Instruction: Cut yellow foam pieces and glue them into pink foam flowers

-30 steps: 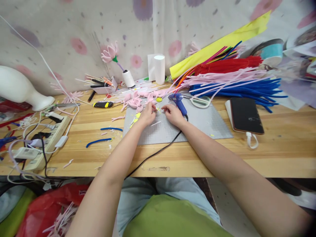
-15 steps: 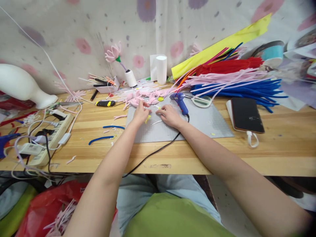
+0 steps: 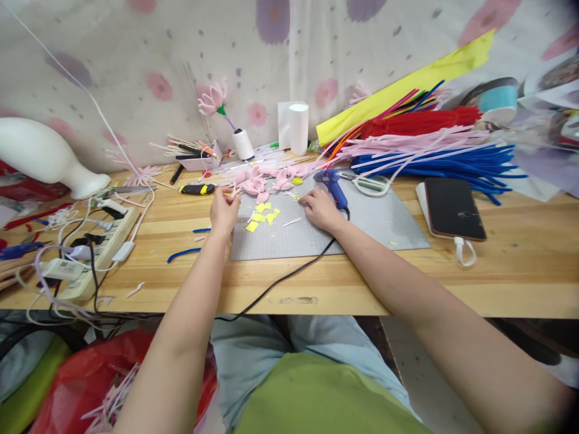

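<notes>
My left hand (image 3: 225, 210) is at the left edge of the grey cutting mat (image 3: 316, 241), fingers pinched together beside pink fuzzy petals (image 3: 256, 182); what they hold is too small to make out. My right hand (image 3: 320, 208) rests on the mat with its fingers loosely bent and apart, holding nothing I can see. Its fingertips are near small white scraps (image 3: 292, 195). Between the hands lie several yellow paper pieces (image 3: 260, 216) and a white strip (image 3: 292, 222). A blue glue gun (image 3: 332, 185) lies just beyond my right hand.
Scissors (image 3: 371, 185) and bundles of blue pipe cleaners (image 3: 434, 167) lie behind the mat. A black phone-like device (image 3: 455, 208) is at the right. The glue gun's black cord (image 3: 289, 280) crosses the front edge. A power strip (image 3: 102, 253) and a utility knife (image 3: 196, 189) are at the left.
My left hand has moved left from the middle of the mat, uncovering the yellow pieces. My right hand has shifted slightly right in view and stays on the mat.
</notes>
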Demonstrator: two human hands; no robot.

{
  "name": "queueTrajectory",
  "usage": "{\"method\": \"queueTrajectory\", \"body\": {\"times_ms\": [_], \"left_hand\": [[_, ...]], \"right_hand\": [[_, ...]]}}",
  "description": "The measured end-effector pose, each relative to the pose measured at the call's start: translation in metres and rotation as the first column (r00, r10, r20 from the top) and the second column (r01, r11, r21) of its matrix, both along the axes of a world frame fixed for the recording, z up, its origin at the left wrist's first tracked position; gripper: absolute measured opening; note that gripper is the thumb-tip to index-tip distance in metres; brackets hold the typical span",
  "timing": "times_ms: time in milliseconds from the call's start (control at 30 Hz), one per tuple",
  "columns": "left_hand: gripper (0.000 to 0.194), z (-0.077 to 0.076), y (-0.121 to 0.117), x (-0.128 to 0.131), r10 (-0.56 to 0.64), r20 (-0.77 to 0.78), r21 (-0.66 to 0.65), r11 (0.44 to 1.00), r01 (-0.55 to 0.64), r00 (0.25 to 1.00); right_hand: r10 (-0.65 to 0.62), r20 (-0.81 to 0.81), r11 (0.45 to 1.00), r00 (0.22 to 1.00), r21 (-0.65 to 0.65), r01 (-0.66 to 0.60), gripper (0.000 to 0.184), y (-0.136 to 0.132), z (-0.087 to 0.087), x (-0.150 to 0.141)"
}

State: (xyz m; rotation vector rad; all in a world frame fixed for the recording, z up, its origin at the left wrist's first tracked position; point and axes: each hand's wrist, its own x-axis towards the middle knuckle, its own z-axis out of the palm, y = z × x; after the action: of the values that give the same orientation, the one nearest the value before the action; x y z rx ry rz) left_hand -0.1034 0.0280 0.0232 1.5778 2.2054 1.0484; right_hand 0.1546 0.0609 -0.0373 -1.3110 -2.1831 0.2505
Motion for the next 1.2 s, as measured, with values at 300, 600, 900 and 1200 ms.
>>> {"method": "queueTrajectory", "body": {"times_ms": [300, 600, 900, 1200], "left_hand": [[0.023, -0.01, -0.018, 0.005, -0.236, -0.309, -0.237, 0.957, 0.166, 0.921], [0.032, -0.009, -0.011, 0.004, -0.195, -0.264, -0.291, 0.95, 0.114, 0.945], [0.041, -0.011, -0.004, -0.01, -0.034, 0.039, -0.212, 0.976, 0.041, 0.999], [0.036, 0.006, -0.014, 0.036, -0.288, -0.101, -0.02, 0.958, 0.287, 0.952]], "right_hand": [[-0.055, -0.092, 0.997, 0.994, 0.056, 0.061, 0.038, -0.004, 0.006, 0.004], [-0.053, -0.098, 0.997, 0.994, 0.052, 0.058, 0.035, -0.006, 0.007, 0.004], [-0.045, -0.135, 0.999, 0.99, 0.014, 0.047, 0.035, -0.007, 0.009, 0.005], [0.035, -0.22, 0.999, 0.975, 0.019, -0.032, 0.033, -0.01, 0.012, 0.004]]}}
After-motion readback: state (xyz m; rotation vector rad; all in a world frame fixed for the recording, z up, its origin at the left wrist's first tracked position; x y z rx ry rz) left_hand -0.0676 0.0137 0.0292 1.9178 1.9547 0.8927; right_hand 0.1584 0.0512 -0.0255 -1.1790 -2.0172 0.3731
